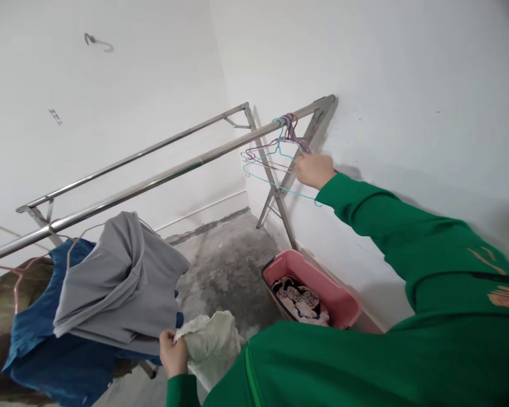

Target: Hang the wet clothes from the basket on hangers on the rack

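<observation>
My left hand point(173, 354) is closed on the edge of a pale, whitish-green piece of cloth point(214, 342), which hangs loosely below it; what kind of garment it is I cannot tell. Stretched far to the right, my right hand point(314, 170) has its fingers closed at the wire clothes hangers point(278, 149). These are blue, purple and reddish, and their hooks sit on the front rail point(195, 162) of the metal drying rack. Which of the hangers the fingers grip is partly hidden.
On the rail's left hang a grey garment point(123, 282), a blue garment point(63, 362) and a brown-green one point(25, 282). A pink basket point(343, 302) holding patterned clothes point(299, 297) stands on the floor against the right wall. The rack's crossed legs point(277, 193) are near it.
</observation>
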A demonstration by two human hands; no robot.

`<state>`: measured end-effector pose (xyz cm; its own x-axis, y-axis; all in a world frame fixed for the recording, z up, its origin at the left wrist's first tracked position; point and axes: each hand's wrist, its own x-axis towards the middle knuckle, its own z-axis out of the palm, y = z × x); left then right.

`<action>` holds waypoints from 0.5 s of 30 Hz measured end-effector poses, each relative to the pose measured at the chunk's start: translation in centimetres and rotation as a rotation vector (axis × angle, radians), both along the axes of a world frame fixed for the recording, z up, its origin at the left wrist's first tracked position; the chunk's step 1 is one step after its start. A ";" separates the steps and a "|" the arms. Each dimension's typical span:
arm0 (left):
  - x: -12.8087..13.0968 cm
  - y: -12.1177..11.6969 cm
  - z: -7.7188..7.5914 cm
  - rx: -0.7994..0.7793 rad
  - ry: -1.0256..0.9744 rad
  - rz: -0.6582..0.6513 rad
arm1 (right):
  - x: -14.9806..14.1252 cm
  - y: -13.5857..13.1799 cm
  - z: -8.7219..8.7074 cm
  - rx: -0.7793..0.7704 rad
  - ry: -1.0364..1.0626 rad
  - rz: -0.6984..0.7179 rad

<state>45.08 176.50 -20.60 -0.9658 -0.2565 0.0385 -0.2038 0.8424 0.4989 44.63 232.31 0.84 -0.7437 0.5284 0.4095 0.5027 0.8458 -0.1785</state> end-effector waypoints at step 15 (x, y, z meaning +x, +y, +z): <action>0.6 0.1 3.9 0.473 -0.428 -0.200 | 8.1 -6.8 -8.7 -0.545 0.550 0.407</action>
<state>45.69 176.63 -16.75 -0.9014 0.0340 -0.4316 -0.3289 0.5947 0.7336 52.70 225.55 -7.83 -0.6888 0.4913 0.5331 -0.0963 0.6668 -0.7390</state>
